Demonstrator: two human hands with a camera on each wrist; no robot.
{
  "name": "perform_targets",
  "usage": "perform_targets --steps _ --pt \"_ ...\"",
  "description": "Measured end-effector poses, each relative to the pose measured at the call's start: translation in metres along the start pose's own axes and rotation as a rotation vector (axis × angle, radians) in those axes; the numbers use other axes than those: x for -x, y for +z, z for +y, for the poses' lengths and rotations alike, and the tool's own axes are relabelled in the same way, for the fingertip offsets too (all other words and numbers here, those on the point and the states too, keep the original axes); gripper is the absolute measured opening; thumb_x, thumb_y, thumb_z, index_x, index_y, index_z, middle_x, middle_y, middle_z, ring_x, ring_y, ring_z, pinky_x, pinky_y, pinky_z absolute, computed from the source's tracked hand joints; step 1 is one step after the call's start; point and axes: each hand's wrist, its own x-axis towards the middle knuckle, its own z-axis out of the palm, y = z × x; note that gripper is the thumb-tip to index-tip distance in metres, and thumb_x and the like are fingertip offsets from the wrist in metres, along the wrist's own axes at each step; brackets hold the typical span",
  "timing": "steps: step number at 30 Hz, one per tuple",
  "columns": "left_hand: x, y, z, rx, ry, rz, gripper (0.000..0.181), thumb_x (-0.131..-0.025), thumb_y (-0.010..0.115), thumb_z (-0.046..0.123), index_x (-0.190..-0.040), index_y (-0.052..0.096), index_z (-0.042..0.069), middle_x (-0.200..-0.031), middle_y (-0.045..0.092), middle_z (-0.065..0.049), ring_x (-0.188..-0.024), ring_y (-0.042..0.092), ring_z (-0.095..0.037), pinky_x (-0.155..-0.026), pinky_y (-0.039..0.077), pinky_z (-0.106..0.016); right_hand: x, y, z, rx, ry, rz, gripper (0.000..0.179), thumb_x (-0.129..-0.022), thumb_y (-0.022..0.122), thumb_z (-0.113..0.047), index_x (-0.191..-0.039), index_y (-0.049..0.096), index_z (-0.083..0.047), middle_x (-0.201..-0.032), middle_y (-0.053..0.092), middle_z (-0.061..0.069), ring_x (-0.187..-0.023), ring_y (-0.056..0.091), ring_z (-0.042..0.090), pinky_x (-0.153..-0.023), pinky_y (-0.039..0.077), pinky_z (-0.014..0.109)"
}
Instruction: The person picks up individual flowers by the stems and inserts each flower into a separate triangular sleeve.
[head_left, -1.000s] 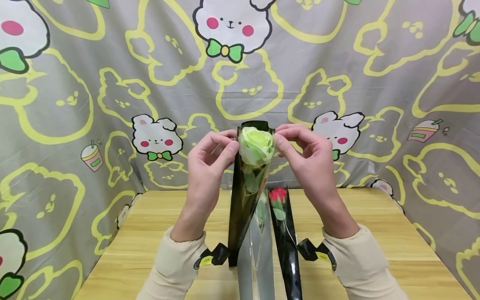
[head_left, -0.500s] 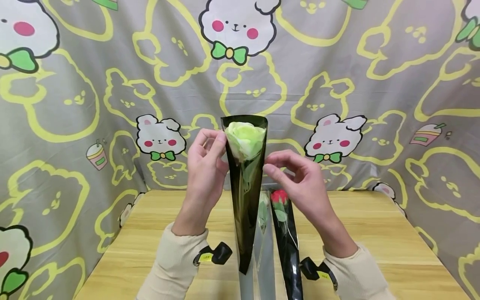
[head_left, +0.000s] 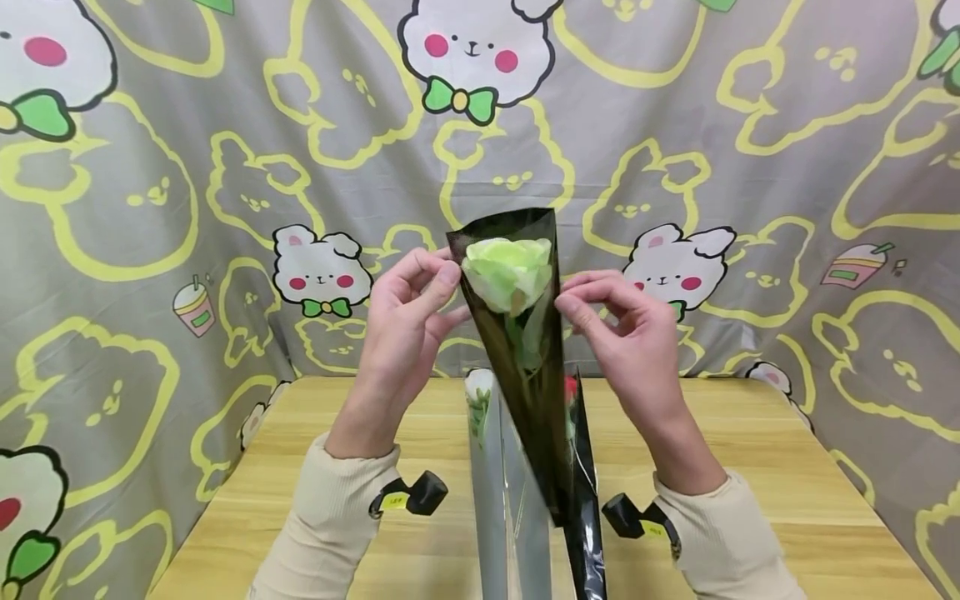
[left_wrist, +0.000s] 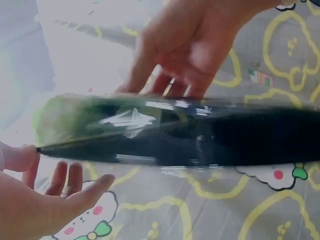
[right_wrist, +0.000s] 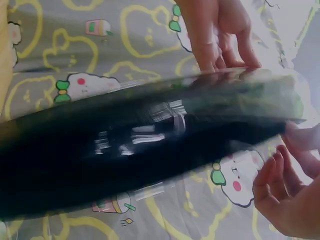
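A pale green rose (head_left: 510, 271) in a black-backed clear sleeve (head_left: 536, 433) is held up above the table, its narrow end slanting down to the right. My left hand (head_left: 401, 325) pinches the sleeve's upper left edge beside the bloom. On the opposite edge, the thumb and fingertips of my right hand (head_left: 630, 333) pinch the sleeve. The left wrist view shows glare on the sleeve (left_wrist: 240, 132), with the left hand (left_wrist: 35, 205) at its wide end. In the right wrist view the sleeve (right_wrist: 100, 160) is blurred, and the right hand (right_wrist: 290, 195) grips its edge near the bloom.
Below on the wooden table (head_left: 337, 500) lie a white rose (head_left: 480, 385) in a grey sleeve (head_left: 491, 508), another grey sleeve (head_left: 531, 525), and a black sleeve (head_left: 587, 542) with a red rose, partly hidden. A patterned curtain (head_left: 495, 158) surrounds the table.
The sleeve has turned to show its front, and its lower tip has swung to the right. My right hand dropped along the edge, then rose again; the white rose is now uncovered.
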Motion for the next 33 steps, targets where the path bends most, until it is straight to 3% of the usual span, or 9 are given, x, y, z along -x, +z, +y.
perform_targets --steps 3,6,15,23,26,30,31,33 --pt "-0.001 0.002 0.001 0.003 0.0 0.01 0.025 -0.103 0.055 -0.004 -0.084 0.063 0.011 -0.118 0.059 -0.006 -0.103 0.061 -0.016 -0.076 0.058 -0.032 0.001 0.0 0.001 0.005 -0.021 0.034 0.008 -0.092 0.075 0.002 -0.092 0.073 0.01 -0.102 0.066 0.014 -0.101 0.063 0.027 -0.081 0.057 0.026" --pt "0.0 0.002 0.002 0.006 0.0 0.015 0.026 -0.103 0.055 -0.004 -0.085 0.063 0.011 -0.118 0.058 -0.006 -0.102 0.061 -0.016 -0.073 0.057 -0.03 0.002 0.003 0.002 0.047 -0.014 0.015 0.007 -0.092 0.075 0.002 -0.091 0.074 0.008 -0.103 0.067 0.012 -0.103 0.063 0.025 -0.082 0.058 0.027" --pt "-0.004 0.009 0.004 -0.025 0.028 -0.001 0.023 -0.103 0.056 0.0 -0.086 0.062 0.014 -0.131 0.053 -0.009 -0.121 0.054 -0.019 -0.07 0.053 -0.028 -0.002 -0.004 -0.003 0.014 -0.002 0.006 0.007 -0.093 0.073 0.003 -0.092 0.073 0.01 -0.104 0.066 0.014 -0.102 0.062 0.027 -0.079 0.056 0.025" --pt "-0.007 0.011 0.008 0.045 0.059 -0.014 0.025 -0.103 0.053 -0.004 -0.086 0.06 0.012 -0.117 0.056 -0.005 -0.1 0.059 -0.015 -0.068 0.053 -0.03 -0.003 -0.007 -0.008 -0.007 0.008 -0.048 0.007 -0.092 0.075 0.003 -0.091 0.072 0.009 -0.104 0.067 0.015 -0.092 0.066 0.023 -0.072 0.057 0.027" --pt "-0.007 0.009 0.008 0.036 0.039 -0.025 0.022 -0.105 0.053 -0.001 -0.089 0.061 0.012 -0.112 0.058 -0.003 -0.096 0.06 -0.016 -0.067 0.053 -0.03 -0.004 -0.005 -0.008 -0.032 0.019 -0.042 0.007 -0.092 0.074 0.004 -0.091 0.071 0.01 -0.101 0.068 0.015 -0.086 0.067 0.025 -0.072 0.059 0.03" --pt "-0.005 0.005 -0.001 0.005 -0.031 -0.066 0.008 -0.109 0.05 0.013 -0.106 0.058 0.013 -0.11 0.058 -0.005 -0.099 0.061 -0.019 -0.074 0.057 -0.036 -0.005 -0.001 -0.01 -0.06 0.069 0.003 0.009 -0.092 0.074 0.002 -0.092 0.071 0.01 -0.099 0.068 0.017 -0.08 0.068 0.025 -0.071 0.06 0.034" --pt "-0.004 0.003 -0.005 -0.004 -0.049 -0.074 0.009 -0.109 0.052 0.021 -0.111 0.056 0.014 -0.111 0.058 -0.006 -0.101 0.062 -0.02 -0.076 0.057 -0.038 -0.005 0.0 -0.01 -0.064 0.084 0.015 0.009 -0.092 0.075 0.001 -0.092 0.071 0.01 -0.099 0.068 0.017 -0.08 0.069 0.024 -0.071 0.06 0.035" --pt "-0.002 -0.001 -0.013 -0.014 -0.078 -0.081 0.027 -0.105 0.056 0.037 -0.119 0.053 0.015 -0.117 0.059 -0.008 -0.106 0.062 -0.022 -0.08 0.057 -0.039 -0.004 0.001 -0.01 -0.058 0.103 0.026 0.01 -0.092 0.075 0.001 -0.092 0.071 0.01 -0.099 0.069 0.016 -0.08 0.069 0.023 -0.07 0.06 0.035"
